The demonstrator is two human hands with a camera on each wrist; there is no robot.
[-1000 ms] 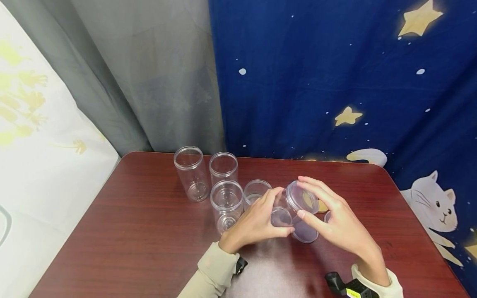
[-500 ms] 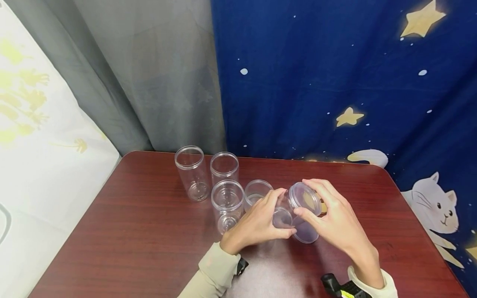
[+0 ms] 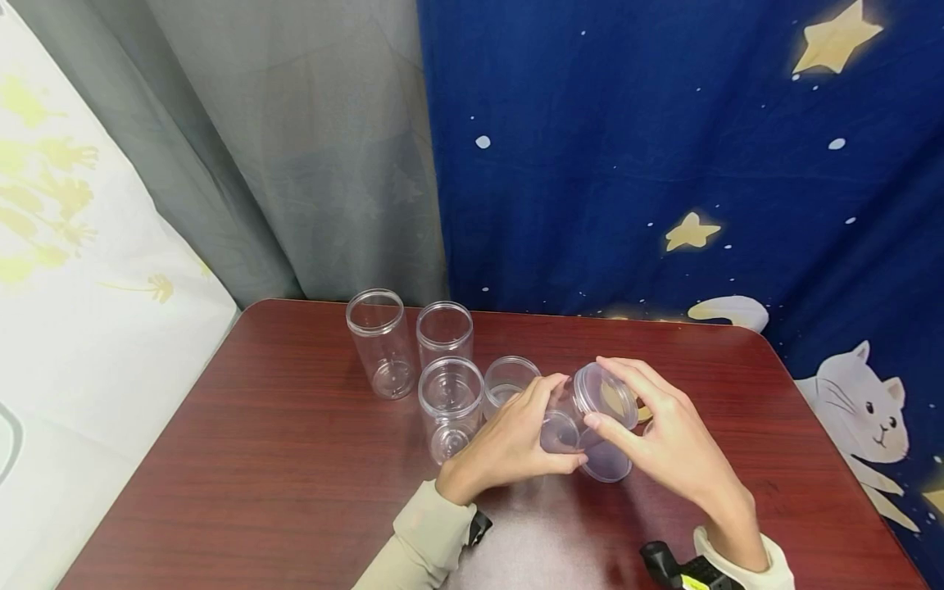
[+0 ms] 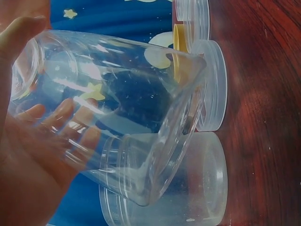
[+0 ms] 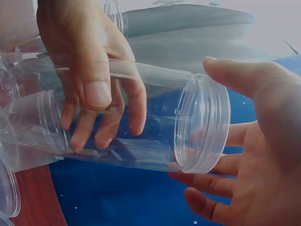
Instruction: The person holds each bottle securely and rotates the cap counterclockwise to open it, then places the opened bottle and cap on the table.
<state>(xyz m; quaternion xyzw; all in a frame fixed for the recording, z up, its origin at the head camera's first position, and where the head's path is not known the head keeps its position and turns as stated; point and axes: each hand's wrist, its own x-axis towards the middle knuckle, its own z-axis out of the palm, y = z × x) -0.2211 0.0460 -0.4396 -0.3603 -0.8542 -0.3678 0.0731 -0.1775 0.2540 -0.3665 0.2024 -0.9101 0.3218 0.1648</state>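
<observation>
A clear plastic jar (image 3: 560,428) is held tilted above the table, its lidded end pointing to the upper right. My left hand (image 3: 509,438) grips the jar's body, thumb on the near side and fingers round the far side, which show through the plastic in the left wrist view. A translucent lid (image 3: 612,397) sits on the jar's mouth. Around that lid's edge curl the fingers and thumb of my right hand (image 3: 674,434). The right wrist view shows the lid (image 5: 207,125) between thumb and fingers. Whether its thread is engaged I cannot tell.
Left of the hands stand open clear jars: a tall one (image 3: 383,352), one behind (image 3: 445,329), one in front (image 3: 451,414) and a wider one (image 3: 509,378). Loose lids (image 3: 606,467) and a yellow-rimmed lid (image 3: 645,412) lie beneath the right hand. Curtains hang behind the table (image 3: 295,492).
My right hand's fingers and thumb have shifted round the lid's edge, the thumb slightly left at first. The left hand and jar stay nearly in place; the standing jars have not moved.
</observation>
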